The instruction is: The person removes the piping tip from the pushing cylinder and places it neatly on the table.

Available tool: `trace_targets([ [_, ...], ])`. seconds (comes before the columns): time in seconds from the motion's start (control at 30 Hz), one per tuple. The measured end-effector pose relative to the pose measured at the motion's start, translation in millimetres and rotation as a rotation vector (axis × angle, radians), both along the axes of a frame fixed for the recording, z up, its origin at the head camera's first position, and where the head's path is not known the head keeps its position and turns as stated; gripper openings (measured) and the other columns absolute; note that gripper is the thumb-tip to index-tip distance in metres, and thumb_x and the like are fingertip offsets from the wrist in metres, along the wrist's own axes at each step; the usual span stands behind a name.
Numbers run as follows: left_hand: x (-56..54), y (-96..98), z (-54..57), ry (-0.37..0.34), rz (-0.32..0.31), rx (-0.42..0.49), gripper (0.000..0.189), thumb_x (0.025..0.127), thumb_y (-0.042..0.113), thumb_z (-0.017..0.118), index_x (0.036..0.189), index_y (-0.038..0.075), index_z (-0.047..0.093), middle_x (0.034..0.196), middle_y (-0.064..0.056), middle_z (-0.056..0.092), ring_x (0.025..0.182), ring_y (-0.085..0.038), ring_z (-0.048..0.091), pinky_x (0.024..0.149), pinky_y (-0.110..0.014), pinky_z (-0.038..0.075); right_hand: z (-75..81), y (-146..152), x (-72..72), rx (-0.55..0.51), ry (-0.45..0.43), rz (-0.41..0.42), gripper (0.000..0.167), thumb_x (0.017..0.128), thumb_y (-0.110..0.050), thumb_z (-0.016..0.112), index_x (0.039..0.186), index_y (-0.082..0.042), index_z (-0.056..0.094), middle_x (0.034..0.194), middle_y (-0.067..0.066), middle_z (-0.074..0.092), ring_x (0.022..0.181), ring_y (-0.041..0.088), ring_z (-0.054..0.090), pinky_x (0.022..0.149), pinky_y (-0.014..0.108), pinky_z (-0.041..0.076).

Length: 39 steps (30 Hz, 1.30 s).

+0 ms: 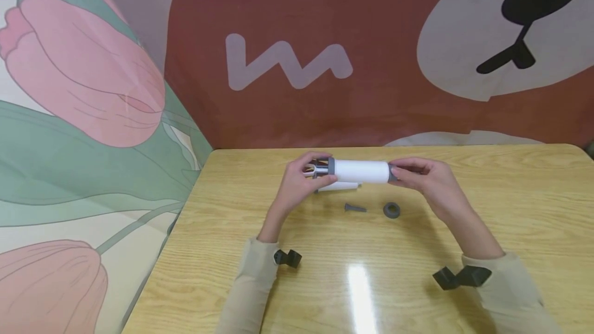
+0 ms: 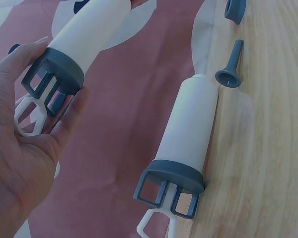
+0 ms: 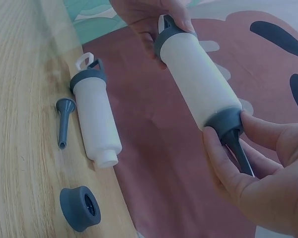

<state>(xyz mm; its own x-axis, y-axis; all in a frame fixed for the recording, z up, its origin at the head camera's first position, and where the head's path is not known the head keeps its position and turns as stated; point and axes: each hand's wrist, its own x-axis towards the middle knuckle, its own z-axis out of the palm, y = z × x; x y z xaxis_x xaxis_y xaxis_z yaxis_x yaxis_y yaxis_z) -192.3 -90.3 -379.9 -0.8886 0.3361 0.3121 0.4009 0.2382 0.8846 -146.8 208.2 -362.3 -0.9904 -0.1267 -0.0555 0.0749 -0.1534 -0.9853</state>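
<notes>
A large white plastic syringe [image 1: 362, 171] is held level above the table between both hands. My left hand [image 1: 299, 179] grips its grey handled end [image 2: 64, 69], where a white plunger ring [image 2: 27, 126] sticks out near the palm. At the other end, the fingers and thumb of my right hand [image 1: 433, 184] pinch the grey collar [image 3: 224, 121], from which a dark nozzle [image 3: 238, 153] points toward the palm. Beneath it on the table lies a second white syringe [image 3: 97, 119], its narrow tip bare. Beside that are a loose grey nozzle [image 1: 355, 208] and a grey collar ring [image 1: 392, 210].
The wooden table [image 1: 223, 272] ends at the back against a brown printed cloth [image 1: 287, 117]. A floral cloth [image 1: 83, 179] hangs along the left side. Small black camera mounts [image 1: 287, 258] sit on both wrists.
</notes>
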Motion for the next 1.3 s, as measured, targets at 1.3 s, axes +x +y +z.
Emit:
trace_targets([
  [1.3, -1.0, -4.5, 1.6, -0.03, -0.011, 0.057, 0.043, 0.086, 0.019, 0.084, 0.127, 0.008, 0.072, 0.115, -0.01, 0.071, 0.097, -0.023, 0.069, 0.075, -0.036, 0.063, 0.0, 4.7, 0.0, 0.182, 0.11, 0.041, 0.027, 0.099, -0.014, 0.073, 0.123, -0.001, 0.071, 0.112, -0.004, 0.075, 0.098, 0.011, 0.073, 0.087, 0.026, 0.059],
])
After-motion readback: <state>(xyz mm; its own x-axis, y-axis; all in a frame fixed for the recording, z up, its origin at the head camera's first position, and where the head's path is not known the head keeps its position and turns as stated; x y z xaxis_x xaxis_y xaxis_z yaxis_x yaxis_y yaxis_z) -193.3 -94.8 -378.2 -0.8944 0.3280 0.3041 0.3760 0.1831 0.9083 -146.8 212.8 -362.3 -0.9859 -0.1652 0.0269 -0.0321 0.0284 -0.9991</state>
